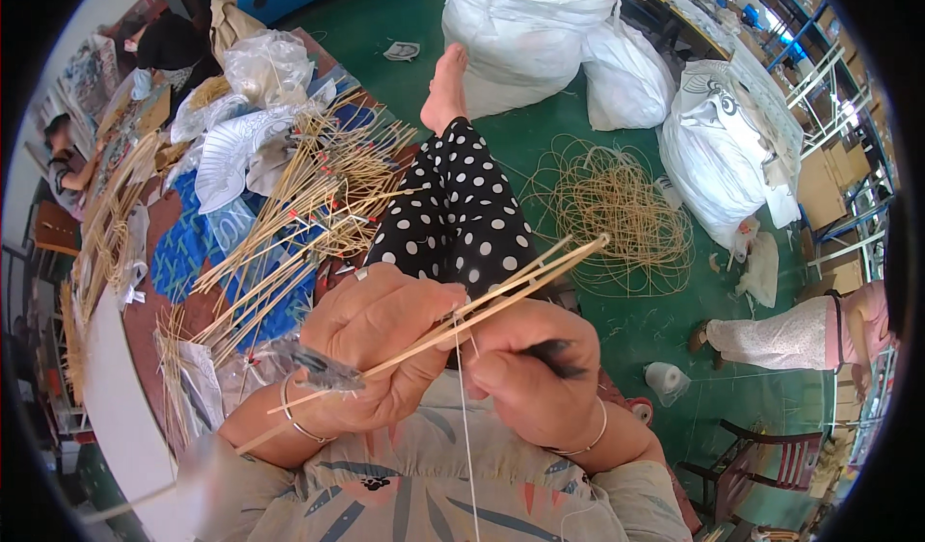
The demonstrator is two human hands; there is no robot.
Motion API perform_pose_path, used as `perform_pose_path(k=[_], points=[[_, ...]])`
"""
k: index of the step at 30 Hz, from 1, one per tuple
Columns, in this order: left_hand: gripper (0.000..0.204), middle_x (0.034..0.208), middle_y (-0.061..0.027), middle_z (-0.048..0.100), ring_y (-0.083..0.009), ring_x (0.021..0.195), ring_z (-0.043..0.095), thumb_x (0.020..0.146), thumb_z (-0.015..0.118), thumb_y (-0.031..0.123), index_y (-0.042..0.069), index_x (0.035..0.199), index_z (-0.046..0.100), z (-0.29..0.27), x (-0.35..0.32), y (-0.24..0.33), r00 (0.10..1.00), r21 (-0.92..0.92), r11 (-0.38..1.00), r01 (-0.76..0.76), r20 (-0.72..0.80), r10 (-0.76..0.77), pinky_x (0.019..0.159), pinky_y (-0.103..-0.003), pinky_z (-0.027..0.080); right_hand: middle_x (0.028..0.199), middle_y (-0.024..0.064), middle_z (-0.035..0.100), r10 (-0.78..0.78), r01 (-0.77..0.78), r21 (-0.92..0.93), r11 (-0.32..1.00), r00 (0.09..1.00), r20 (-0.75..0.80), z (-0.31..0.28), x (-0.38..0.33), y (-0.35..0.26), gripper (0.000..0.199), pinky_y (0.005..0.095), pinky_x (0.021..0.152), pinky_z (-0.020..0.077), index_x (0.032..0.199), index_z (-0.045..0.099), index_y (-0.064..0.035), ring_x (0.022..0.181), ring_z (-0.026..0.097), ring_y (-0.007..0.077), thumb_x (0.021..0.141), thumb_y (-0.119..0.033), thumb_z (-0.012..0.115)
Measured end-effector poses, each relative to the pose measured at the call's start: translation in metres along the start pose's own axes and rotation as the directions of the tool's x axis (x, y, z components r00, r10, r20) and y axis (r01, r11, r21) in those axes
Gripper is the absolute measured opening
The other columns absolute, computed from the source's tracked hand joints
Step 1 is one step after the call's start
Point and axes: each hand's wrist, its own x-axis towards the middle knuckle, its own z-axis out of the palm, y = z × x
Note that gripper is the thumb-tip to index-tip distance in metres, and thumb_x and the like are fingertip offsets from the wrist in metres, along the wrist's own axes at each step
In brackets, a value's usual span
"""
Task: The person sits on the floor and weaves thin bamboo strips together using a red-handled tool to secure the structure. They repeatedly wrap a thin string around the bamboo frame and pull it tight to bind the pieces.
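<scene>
Fingers, left hand: clamped on thin bamboo sticks, thumb and forefinger meeting near the crossing; a ring on one finger.
Fingers, right hand: thumb and forefinger closed together, apparently on white thread, directly beside the left fingertips; exact grip partly hidden.
Bamboo sticks: in front of the torso, above the lap, slanting from lower left to upper right; far ends meet in a narrow point, beyond the right hand.
Thread path: from the sticks between the hands, down across the patterned top.
Wrists: one bangle on each.
Legs: dark trousers with white dots, bare foot beyond.
Desk, left side: red-brown surface carrying a heap of bamboo sticks with some red parts, blue cloth and clear plastic bags.
Green floor, right side: loose coil of thin strips; large white sacks farther off; white spool in clear plastic; dark chair at lower right.
Other persons: one standing at right in pale trousers; one at far left, beyond the desk.
</scene>
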Motion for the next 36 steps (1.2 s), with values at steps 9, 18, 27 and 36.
perform_pose_path(k=[9,18,27,36], points=[[0.016,0.078,-0.0109,0.057,-0.0226,0.055,0.051,0.077,0.058,0.003,0.0,0.093,0.055,-0.014,0.001,-0.005,0.988,-0.074,0.986,0.151,-0.006,-0.152,0.047,-0.03,0.04,0.073,0.0083,0.057,-0.055,-0.067,0.19,0.979,0.819,0.572,-0.02,0.004,-0.035,0.011,0.0334,0.055,0.0435,0.083,0.055,-0.0001,0.061,0.054,0.0249,0.075,-0.008,0.055],[0.015,0.079,-0.012,0.057,-0.0173,0.067,0.054,0.077,0.051,0.0,0.004,0.065,0.045,-0.077,-0.035,-0.014,0.264,-0.486,0.859,0.162,-0.817,-0.512,0.054,-0.023,0.043,0.068,0.0017,0.053,-0.355,0.232,0.281,0.931,0.406,0.842,-0.024,0.004,-0.1,0.015,0.0294,0.047,0.0399,0.082,0.055,-0.0081,0.058,0.053,0.02,0.083,-0.021,0.049],[0.017,0.082,-0.0084,0.058,-0.0195,0.069,0.055,0.08,0.051,0.007,-0.001,0.095,0.055,-0.006,-0.01,-0.052,0.965,0.31,0.936,0.168,-0.245,-0.092,0.06,-0.033,0.044,0.058,0.0062,0.045,-0.172,0.37,-0.419,0.829,0.882,0.438,-0.009,0.033,-0.037,0.017,0.0308,0.044,0.0354,0.064,0.046,-0.0058,0.051,0.048,0.0246,0.069,-0.007,0.062],[0.016,0.075,-0.0142,0.057,-0.0263,0.059,0.054,0.078,0.056,0.01,-0.001,0.089,0.057,-0.026,0.018,0.032,1.0,0.097,0.995,0.021,0.007,-0.022,0.052,-0.034,0.043,0.064,0.0082,0.055,0.007,-0.232,0.563,0.793,0.928,0.372,0.013,0.0,-0.057,0.043,0.0282,0.042,0.0378,0.077,0.054,-0.0029,0.049,0.051,0.0203,0.083,-0.044,0.041]])
